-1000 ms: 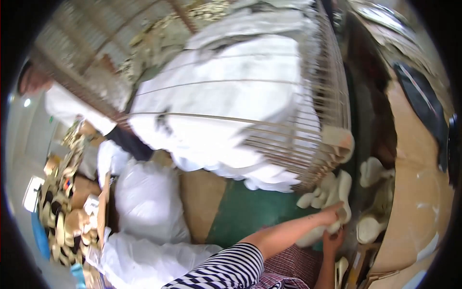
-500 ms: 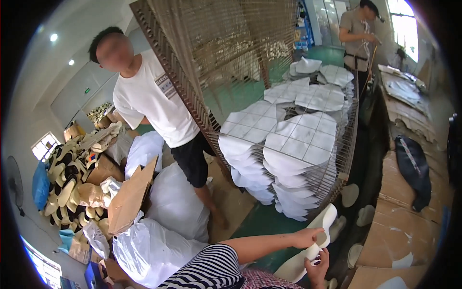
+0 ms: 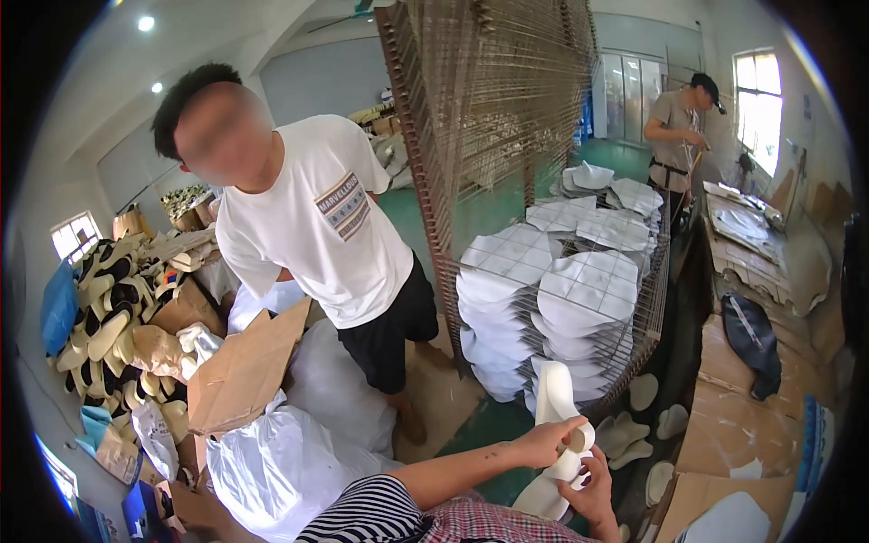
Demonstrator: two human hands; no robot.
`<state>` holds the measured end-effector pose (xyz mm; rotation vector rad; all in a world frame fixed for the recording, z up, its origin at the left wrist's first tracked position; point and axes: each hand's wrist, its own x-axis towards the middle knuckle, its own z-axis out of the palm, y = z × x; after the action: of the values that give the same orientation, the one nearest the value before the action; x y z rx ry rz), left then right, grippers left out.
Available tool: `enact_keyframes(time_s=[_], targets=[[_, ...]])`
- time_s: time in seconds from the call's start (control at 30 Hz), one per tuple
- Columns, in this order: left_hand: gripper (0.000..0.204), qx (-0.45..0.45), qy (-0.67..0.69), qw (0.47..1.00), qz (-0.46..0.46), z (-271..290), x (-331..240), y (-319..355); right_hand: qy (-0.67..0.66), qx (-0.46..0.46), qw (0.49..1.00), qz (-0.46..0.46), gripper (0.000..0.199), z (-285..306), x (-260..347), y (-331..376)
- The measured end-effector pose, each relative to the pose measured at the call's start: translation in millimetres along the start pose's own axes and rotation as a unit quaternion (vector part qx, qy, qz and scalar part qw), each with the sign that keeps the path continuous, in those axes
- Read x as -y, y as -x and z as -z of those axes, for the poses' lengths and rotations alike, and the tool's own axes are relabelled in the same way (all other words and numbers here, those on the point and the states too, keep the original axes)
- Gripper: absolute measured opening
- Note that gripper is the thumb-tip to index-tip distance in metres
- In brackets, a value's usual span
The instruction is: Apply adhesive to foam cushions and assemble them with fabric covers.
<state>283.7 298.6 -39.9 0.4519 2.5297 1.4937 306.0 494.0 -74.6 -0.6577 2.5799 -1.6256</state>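
Note:
Near the bottom right of the head view, my left hand (image 3: 550, 443) is closed on a pale cream insole (image 3: 554, 391), whose long end points up and away from me. Its near end curls over beside my fingers. Just below, my right hand (image 3: 593, 496) is bent round the same curled material, thumb and fingers closed on it. A second pale stretch (image 3: 541, 500) runs down toward my lap; I cannot make out whether it belongs to the same insole. Part of the grip is hidden by my own fingers.
A tall wire rack (image 3: 480, 118) holds stacks of white sheets (image 3: 584, 290) ahead. A person in a white T-shirt (image 3: 317, 217) stands at left, beside white sacks (image 3: 281, 471) and a cardboard flap (image 3: 244, 371). At right runs a cardboard-covered bench (image 3: 733, 430); insoles (image 3: 625, 439) lie below it.
My view has shifted, so the rack sits further right. The insole's far end has swung more upright in my hands. The person in white now leans closer with head tilted.

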Motion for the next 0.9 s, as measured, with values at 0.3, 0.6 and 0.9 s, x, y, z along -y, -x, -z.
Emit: enact_keyframes(time_s=[0.3, 0.6, 0.9], targets=[[0.073, -0.055, -0.085, 0.995, -0.012, 20, -13, 31, -0.012, 0.026, 0.999, 0.043, 0.048, -8, 36, -8], [0.072, -0.057, -0.118, 0.991, 0.023, 2, -37, 20, 0.008, 0.058, 0.996, 0.064, 0.050, 26, 31, -5], [0.069, -0.052, -0.171, 0.984, -0.027, -41, -57, -9, 0.032, 0.032, 0.996, 0.078, 0.053, 67, 6, 16]])
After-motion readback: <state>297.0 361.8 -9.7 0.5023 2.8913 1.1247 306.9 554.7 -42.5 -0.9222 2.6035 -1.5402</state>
